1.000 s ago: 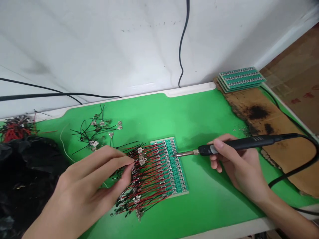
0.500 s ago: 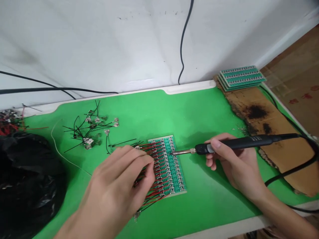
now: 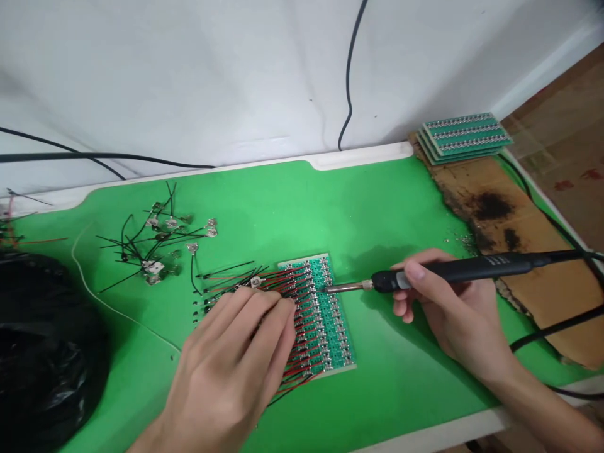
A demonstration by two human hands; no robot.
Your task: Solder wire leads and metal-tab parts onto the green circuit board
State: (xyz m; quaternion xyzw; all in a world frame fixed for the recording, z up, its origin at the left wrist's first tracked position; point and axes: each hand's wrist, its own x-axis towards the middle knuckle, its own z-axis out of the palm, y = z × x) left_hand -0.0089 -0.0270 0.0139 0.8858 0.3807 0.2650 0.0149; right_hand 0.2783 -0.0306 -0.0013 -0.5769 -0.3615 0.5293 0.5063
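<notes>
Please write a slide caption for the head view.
Left hand rests on the wires of a board; right hand holds a soldering iron at it.

At your far right, a stack of green boards (image 3: 465, 135) sits on the back end of a brown cardboard sheet (image 3: 542, 251), which is scorched black in patches (the darkest one near its far end). To your left, a loose tangle of black wires with metal tabs (image 3: 155, 242) lies on the green mat (image 3: 283, 207), and a thin white wire (image 3: 117, 308) curves past it. A black bag (image 3: 42, 352) fills the left corner. One black cable (image 3: 349, 75) hangs down the white wall to the counter (image 3: 358, 157).
</notes>
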